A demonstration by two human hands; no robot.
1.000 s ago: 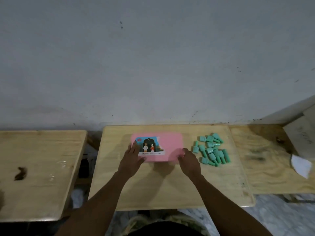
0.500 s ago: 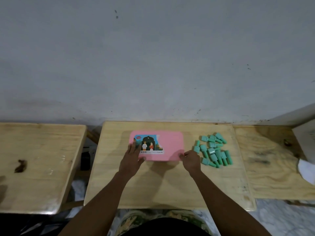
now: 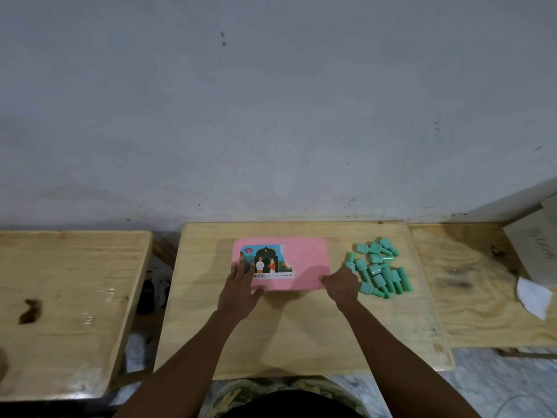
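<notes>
A flat pink box [image 3: 304, 260] with a picture label on its left half lies on the middle wooden table [image 3: 295, 333]. My left hand [image 3: 241, 288] rests on the box's near left corner, fingers spread over the label and thumb at the front edge. At the near right corner, my right hand [image 3: 342, 285] pinches the box's edge with curled fingers. Several small green plastic pieces [image 3: 379, 271] lie in a loose pile just right of the box, close to my right hand.
A second wooden table [image 3: 66, 309] stands to the left across a gap, with a dark stain. Another wooden surface [image 3: 476, 285] adjoins on the right, holding a white paper scrap [image 3: 533, 297] and a pale board [image 3: 536, 242]. A grey wall rises behind.
The camera has shifted slightly. Both hands stay at the box's near corners; the right hand has curled tighter onto the right corner edge.
</notes>
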